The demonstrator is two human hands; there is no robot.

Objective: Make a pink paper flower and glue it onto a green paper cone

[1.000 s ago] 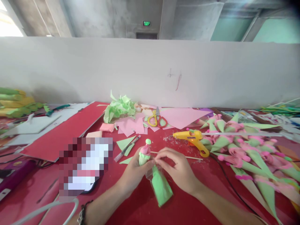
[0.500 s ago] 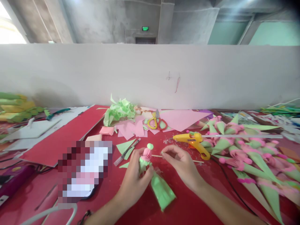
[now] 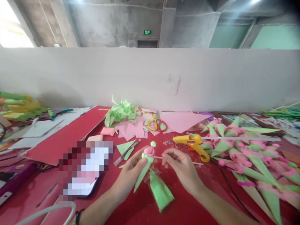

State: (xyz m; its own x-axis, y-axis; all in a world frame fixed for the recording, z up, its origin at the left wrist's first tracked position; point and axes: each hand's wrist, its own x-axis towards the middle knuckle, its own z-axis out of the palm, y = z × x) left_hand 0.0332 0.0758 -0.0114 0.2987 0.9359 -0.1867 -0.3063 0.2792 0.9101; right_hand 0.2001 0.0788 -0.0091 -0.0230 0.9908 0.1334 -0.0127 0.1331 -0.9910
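Note:
My left hand [image 3: 134, 168] is closed round a small pink and green figure [image 3: 149, 152] with a light green ball at its top and a long green paper point hanging below. Just right of it, my right hand [image 3: 177, 161] has its thumb and fingers pressed together; what they hold, if anything, is too small to make out. A thin wooden stick [image 3: 198, 163] lies behind the right hand. Below the figure, between my hands, rests a clear bag of green clay [image 3: 161, 190].
A yellow glue gun [image 3: 192, 142] lies beside a pile of pink and green cones [image 3: 248, 153] at the right. Scissors [image 3: 157, 122], pink paper [image 3: 185, 120] and a pen [image 3: 127, 152] lie farther back. A blurred phone [image 3: 90, 172] sits at the left.
The figure has been turned in my left hand, so its long green point now shows hanging down. My right fingers have curled in more, near the same place.

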